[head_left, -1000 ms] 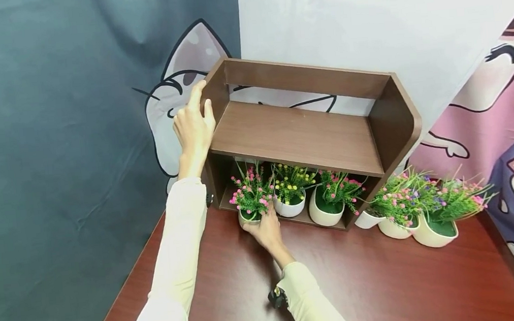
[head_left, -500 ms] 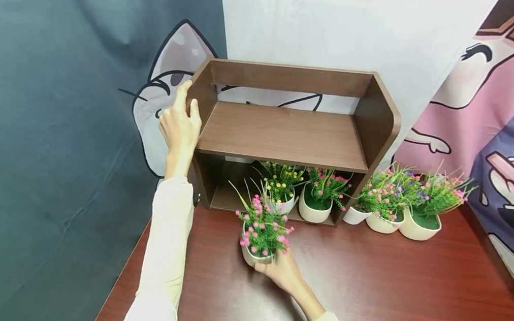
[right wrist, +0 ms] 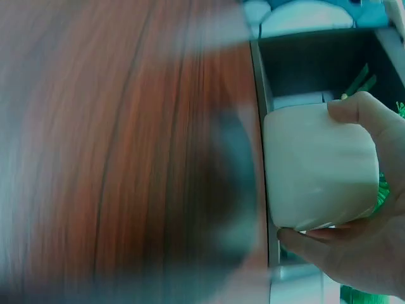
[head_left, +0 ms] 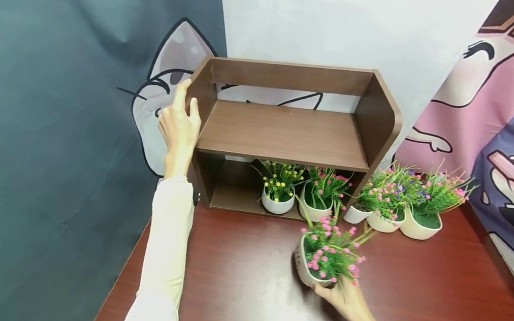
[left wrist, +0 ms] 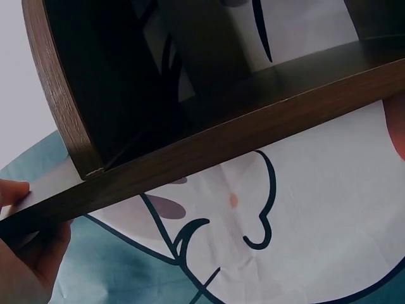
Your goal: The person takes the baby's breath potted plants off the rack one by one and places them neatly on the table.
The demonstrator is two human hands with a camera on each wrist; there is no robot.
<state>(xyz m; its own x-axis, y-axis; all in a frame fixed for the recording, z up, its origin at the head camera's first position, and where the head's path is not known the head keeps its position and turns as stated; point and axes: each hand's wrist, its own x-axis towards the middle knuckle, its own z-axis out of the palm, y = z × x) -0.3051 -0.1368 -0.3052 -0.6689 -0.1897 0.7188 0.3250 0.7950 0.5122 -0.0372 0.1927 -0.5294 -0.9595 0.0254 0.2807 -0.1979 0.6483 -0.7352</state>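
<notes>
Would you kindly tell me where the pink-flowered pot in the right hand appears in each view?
Head: pink-flowered pot below right of centre, in the right hand.
Left wrist: not in it.
Right wrist: its pale side, right of centre.
Shared landmark: brown shelf, in all three.

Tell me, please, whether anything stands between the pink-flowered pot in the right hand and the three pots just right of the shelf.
Nothing visible does: the head view shows only tabletop between the held pot and the three pots; the shelf stands behind the held pot.
</notes>
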